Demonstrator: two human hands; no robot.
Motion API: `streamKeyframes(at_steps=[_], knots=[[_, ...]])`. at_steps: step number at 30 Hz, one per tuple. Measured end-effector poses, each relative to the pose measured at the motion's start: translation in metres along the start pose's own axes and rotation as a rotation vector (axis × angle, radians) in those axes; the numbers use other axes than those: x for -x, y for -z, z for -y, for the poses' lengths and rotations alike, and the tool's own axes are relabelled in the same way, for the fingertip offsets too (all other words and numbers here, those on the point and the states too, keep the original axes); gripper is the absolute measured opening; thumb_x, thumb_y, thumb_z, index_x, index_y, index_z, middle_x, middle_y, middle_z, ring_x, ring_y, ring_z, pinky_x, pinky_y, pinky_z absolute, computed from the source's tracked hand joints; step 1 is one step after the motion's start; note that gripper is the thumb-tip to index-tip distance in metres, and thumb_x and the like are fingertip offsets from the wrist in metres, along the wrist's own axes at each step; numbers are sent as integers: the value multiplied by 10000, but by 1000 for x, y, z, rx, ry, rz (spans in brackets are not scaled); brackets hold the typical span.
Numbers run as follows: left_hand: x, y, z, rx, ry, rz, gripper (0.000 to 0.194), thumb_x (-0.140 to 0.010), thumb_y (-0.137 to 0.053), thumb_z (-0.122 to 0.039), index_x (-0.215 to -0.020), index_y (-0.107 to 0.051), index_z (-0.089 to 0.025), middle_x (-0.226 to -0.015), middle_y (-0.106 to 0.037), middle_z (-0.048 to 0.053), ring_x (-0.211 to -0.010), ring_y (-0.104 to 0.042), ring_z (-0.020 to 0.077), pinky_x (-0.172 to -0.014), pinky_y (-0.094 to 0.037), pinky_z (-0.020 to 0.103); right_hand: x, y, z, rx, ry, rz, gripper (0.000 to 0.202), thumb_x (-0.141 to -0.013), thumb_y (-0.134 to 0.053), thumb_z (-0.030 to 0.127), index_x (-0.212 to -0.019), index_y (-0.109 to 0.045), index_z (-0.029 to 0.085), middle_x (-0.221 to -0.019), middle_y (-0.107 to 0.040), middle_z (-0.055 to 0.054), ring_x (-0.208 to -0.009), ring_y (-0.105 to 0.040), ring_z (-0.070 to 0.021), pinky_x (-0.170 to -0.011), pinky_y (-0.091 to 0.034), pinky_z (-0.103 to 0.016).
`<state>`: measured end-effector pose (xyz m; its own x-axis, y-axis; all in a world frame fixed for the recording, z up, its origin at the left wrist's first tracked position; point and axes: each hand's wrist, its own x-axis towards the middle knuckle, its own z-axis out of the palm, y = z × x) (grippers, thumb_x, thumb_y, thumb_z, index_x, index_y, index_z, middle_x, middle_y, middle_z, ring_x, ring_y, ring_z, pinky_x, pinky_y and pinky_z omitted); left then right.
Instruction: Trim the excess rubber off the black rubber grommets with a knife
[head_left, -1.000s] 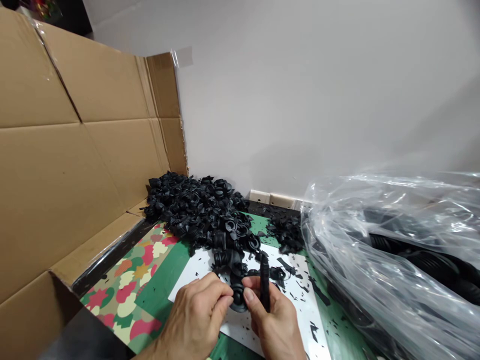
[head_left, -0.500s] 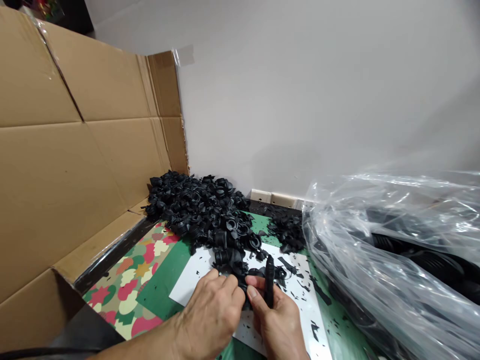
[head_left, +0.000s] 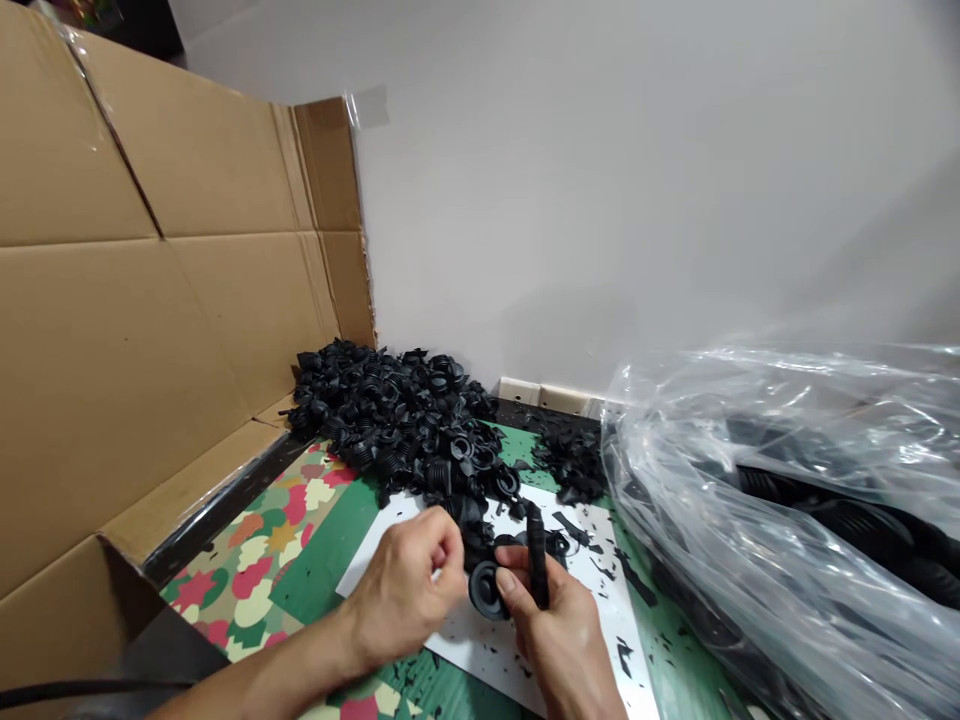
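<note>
My right hand pinches a round black ribbed rubber bellows between thumb and fingers, its ring-shaped open end facing me. The same hand keeps a dark, pen-like tool upright between its fingers. Just left of the bellows, my left hand is curled with fingers pressed together, apart from the part. Whatever lies inside those fingers is hidden. Beyond both hands rises a heap of similar black rubber bellows, many with ragged edges. Under the hands lies a white sheet strewn with black scraps.
A cardboard wall stands on the left. On the right, a clear plastic bag holds long black ribbed pieces. Black offcuts are piled near the grey wall, by white sockets. Patterned paper covers part of the green surface.
My left hand has pulled away from the bellows, rolling up and to the left. The bellows now shows its round open end in my right hand, which has barely moved.
</note>
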<state>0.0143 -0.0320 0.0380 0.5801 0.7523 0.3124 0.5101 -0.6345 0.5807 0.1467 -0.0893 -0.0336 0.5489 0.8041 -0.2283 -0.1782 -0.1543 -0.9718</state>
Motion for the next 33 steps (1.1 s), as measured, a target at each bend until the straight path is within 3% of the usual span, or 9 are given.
streamKeyframes(at_steps=[2, 6, 9, 11, 17, 23, 28, 33], knots=[[-1, 9, 3, 164, 193, -26, 212, -796, -431, -211, -586, -401, -216, -524, -390, -58, -493, -371, 112, -468, -295, 228, 2, -1, 2, -24, -25, 9, 273, -635, -675, 375, -819, -682, 174, -482, -532, 41, -358, -364, -99, -372, -244, -233], [4, 15, 10, 274, 387, -38, 372, -817, -427, -395, -499, -339, -222, -468, -323, -65, -462, -308, 104, -446, -254, 231, 6, -6, 4, -87, -52, 12, 277, -607, -705, 366, -797, -677, 166, -469, -512, 44, -352, -348, -89, -360, -191, -224], [11, 11, 13, 392, 476, -46, 188, -770, -493, -316, -619, -484, -204, -466, -407, -72, -446, -367, 106, -440, -282, 215, 7, -7, 2, -114, -67, 30, 312, -589, -725, 393, -800, -679, 167, -465, -515, 42, -370, -396, -106, -369, -219, -226], [14, 8, 13, 512, 505, -42, 57, -720, -523, -237, -761, -537, -202, -504, -476, -74, -462, -434, 109, -446, -316, 203, 6, -8, 1, -130, -67, 35, 331, -578, -733, 405, -802, -673, 168, -481, -530, 37, -385, -420, -113, -376, -239, -227], [19, -1, 10, 754, 543, 140, 197, -724, -543, -259, -875, -612, -152, -475, -542, -58, -417, -485, 94, -436, -321, 197, 9, -7, 6, -111, -86, 70, 349, -592, -711, 424, -827, -655, 172, -496, -526, 46, -361, -322, -79, -384, -169, -225], [31, -10, 16, 934, 513, 213, 478, -739, -662, -382, -1148, -625, -137, -569, -616, -13, -496, -579, 115, -467, -361, 201, 12, -9, 8, -122, -41, 38, 324, -591, -704, 416, -794, -655, 169, -508, -561, 21, -387, -393, -102, -380, -180, -223], [33, -14, 16, 988, 530, 203, 544, -656, -778, -426, -1109, -656, -152, -621, -600, -12, -546, -581, 108, -488, -359, 186, 13, -11, 7, -147, -34, 51, 321, -575, -722, 423, -764, -650, 174, -482, -519, 35, -382, -367, -98, -380, -171, -223], [32, -16, 18, 988, 579, 121, 504, -627, -798, -446, -1013, -697, -137, -607, -598, -12, -508, -538, 82, -484, -365, 181, 10, -4, 10, 42, 58, 56, 349, -627, -679, 488, -752, -696, 163, -481, -501, 23, -406, -327, -105, -404, -204, -246]])
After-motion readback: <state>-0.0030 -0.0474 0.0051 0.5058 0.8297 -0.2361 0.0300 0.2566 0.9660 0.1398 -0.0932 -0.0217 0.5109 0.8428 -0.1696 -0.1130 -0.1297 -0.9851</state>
